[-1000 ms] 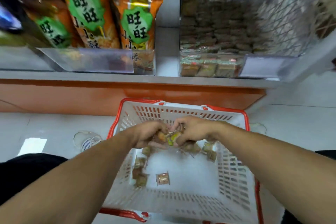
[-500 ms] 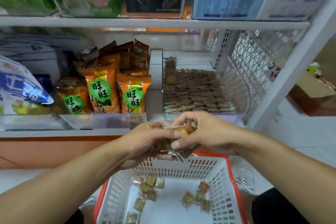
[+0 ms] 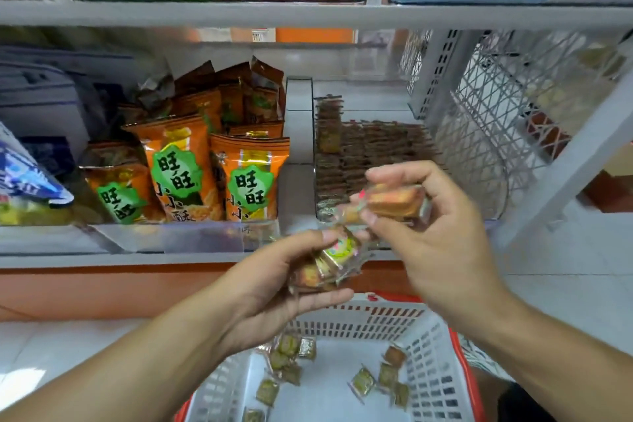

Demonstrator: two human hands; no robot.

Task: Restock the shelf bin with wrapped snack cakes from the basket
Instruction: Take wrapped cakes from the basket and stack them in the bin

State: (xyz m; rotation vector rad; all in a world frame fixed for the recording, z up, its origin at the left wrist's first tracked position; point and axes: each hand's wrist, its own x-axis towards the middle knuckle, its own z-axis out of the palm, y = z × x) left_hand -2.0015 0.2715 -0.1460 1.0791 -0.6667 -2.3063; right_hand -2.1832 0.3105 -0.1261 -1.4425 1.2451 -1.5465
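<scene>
Snack cakes in clear wrappers sit in both of my hands, raised in front of the lower shelf and above the basket. My left hand (image 3: 274, 288) cups a small stack of wrapped cakes (image 3: 329, 260), thumb over the top and fingers curled beneath. My right hand (image 3: 431, 233) pinches another wrapped cake (image 3: 394, 204) between thumb and fingertips, just above and to the right of the left hand's stack; the two bundles are near each other, though motion blur keeps me from telling whether they touch. Behind the right hand lies the clear shelf bin (image 3: 496, 181), already lined with rows of brown wrapped cakes (image 3: 376, 144), with a white wire mesh divider (image 3: 496, 120) on its right. To the bin's left stand orange snack bags (image 3: 250, 178) with green labels behind a clear front lip. Below my hands, the white plastic basket (image 3: 438, 363) with a red rim holds loose wrapped cakes (image 3: 363, 382) scattered on its floor, some in a cluster at its left side and others toward the right.
</scene>
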